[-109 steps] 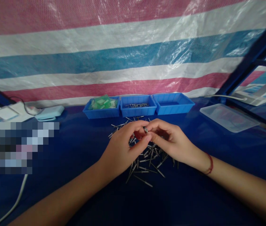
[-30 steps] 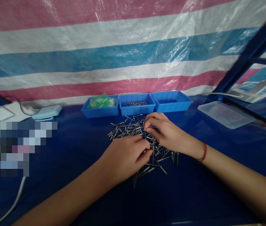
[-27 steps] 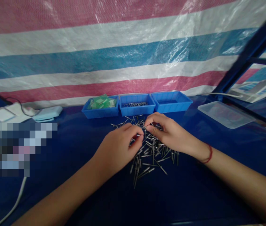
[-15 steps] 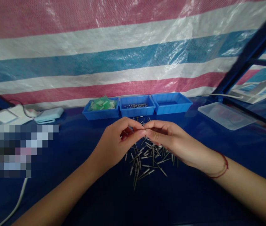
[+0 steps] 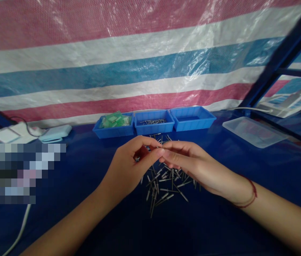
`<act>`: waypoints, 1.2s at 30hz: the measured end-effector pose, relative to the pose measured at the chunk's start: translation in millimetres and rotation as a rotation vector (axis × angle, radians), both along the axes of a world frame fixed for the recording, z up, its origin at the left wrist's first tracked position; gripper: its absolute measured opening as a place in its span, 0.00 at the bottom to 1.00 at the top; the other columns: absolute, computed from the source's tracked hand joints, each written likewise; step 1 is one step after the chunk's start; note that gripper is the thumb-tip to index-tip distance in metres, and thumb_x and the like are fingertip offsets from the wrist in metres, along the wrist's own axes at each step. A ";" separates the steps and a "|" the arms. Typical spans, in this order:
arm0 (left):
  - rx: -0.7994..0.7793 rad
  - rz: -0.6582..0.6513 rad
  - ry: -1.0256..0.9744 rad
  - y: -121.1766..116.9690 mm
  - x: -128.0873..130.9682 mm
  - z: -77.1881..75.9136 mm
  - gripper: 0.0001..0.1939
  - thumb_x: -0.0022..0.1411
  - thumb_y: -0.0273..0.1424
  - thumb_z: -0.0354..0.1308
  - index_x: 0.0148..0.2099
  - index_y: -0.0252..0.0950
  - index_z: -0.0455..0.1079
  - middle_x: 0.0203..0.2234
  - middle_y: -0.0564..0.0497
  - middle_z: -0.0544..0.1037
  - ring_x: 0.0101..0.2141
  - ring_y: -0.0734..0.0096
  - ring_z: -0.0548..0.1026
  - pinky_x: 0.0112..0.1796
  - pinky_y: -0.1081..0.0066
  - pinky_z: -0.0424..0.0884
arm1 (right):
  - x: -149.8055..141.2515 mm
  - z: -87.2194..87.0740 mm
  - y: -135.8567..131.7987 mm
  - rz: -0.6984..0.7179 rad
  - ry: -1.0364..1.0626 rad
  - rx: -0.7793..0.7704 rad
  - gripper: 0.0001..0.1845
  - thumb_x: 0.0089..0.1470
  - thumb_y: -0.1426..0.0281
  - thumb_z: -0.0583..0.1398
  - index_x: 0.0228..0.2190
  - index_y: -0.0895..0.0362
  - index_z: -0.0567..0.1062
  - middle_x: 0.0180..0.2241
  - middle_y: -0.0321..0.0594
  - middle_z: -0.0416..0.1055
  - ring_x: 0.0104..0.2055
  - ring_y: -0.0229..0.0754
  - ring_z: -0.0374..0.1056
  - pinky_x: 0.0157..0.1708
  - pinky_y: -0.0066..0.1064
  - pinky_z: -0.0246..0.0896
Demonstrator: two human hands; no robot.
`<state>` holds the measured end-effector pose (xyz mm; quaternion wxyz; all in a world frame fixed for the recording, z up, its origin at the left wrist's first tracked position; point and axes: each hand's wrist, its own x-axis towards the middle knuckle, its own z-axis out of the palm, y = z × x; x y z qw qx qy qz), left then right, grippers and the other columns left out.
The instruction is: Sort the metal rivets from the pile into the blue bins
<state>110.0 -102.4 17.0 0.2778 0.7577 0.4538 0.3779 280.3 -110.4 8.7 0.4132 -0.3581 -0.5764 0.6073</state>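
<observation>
My left hand (image 5: 130, 161) and my right hand (image 5: 190, 158) meet at the fingertips above the blue table. Thumb and fingers of each are pinched together, and whatever lies between the tips is too small to make out. A shiny bit shows in the gap under the left fingers; I cannot tell whether that hand holds it. Below and behind both hands spreads a loose pile of blind rivets (image 5: 166, 196), partly covered by them.
Three blue bins stand along the back: a left bin (image 5: 113, 133) with green-and-clear packets, a middle bin (image 5: 154, 127) with rivets, and a right bin (image 5: 195, 124). A clear plastic lid (image 5: 254, 131) lies to the right. A light-blue case (image 5: 55, 133) and a white cable (image 5: 22, 224) lie left.
Both hands stay pinched together, with the right fingers slightly shifted and curled lower. The whole view has tilted a little.
</observation>
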 end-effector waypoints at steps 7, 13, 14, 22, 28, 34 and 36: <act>-0.003 0.033 -0.021 -1.4 0.3 -0.3 0.07 0.59 0.35 0.56 0.38 0.39 0.71 0.21 0.58 0.71 0.22 0.77 0.68 0.23 0.77 0.62 | -2.2 -0.1 0.4 -0.091 -0.028 0.079 0.05 0.51 0.68 0.61 0.30 0.57 0.75 0.28 0.35 0.71 0.29 0.33 0.65 0.31 0.27 0.60; -0.045 0.048 -0.031 0.2 2.2 -5.8 0.10 0.59 0.37 0.55 0.40 0.38 0.71 0.20 0.57 0.70 0.21 0.77 0.66 0.23 0.76 0.60 | -3.4 -4.1 -1.3 -0.353 -0.186 0.467 0.05 0.51 0.69 0.60 0.32 0.56 0.74 0.25 0.34 0.67 0.26 0.35 0.62 0.26 0.30 0.58; -0.054 0.040 -0.036 0.8 2.4 -7.1 0.10 0.60 0.37 0.55 0.40 0.37 0.71 0.21 0.57 0.71 0.22 0.76 0.67 0.23 0.76 0.61 | -3.3 -4.5 -2.2 -0.370 -0.216 0.523 0.04 0.51 0.70 0.60 0.32 0.56 0.74 0.25 0.34 0.66 0.26 0.35 0.61 0.26 0.30 0.57; -0.057 -0.062 -0.058 2.0 3.2 -12.6 0.09 0.62 0.33 0.52 0.40 0.36 0.70 0.28 0.54 0.74 0.28 0.73 0.70 0.29 0.74 0.63 | -1.9 -2.4 -7.1 -0.373 -0.309 0.708 0.03 0.53 0.72 0.59 0.32 0.57 0.74 0.25 0.35 0.64 0.26 0.34 0.60 0.26 0.29 0.57; -0.070 -0.105 -0.049 1.5 3.3 -13.7 0.09 0.63 0.33 0.51 0.41 0.36 0.70 0.31 0.54 0.74 0.30 0.73 0.70 0.32 0.73 0.64 | -1.4 -4.5 -6.8 -0.376 -0.338 0.748 0.03 0.53 0.73 0.59 0.32 0.58 0.73 0.26 0.35 0.64 0.27 0.34 0.60 0.27 0.29 0.57; 0.021 -0.093 0.039 3.0 3.2 -14.6 0.10 0.65 0.32 0.48 0.45 0.37 0.68 0.35 0.53 0.74 0.32 0.73 0.70 0.34 0.73 0.64 | 1.2 0.2 -6.7 -0.403 -0.437 0.868 0.02 0.53 0.74 0.58 0.32 0.57 0.72 0.27 0.34 0.66 0.27 0.33 0.61 0.27 0.27 0.57; 0.057 -0.032 0.050 6.6 1.1 -15.4 0.12 0.65 0.33 0.47 0.48 0.38 0.66 0.34 0.53 0.74 0.29 0.75 0.69 0.33 0.74 0.64 | 2.4 4.4 6.7 -0.483 -0.496 0.938 0.02 0.53 0.73 0.58 0.31 0.57 0.71 0.28 0.35 0.68 0.29 0.34 0.62 0.28 0.28 0.57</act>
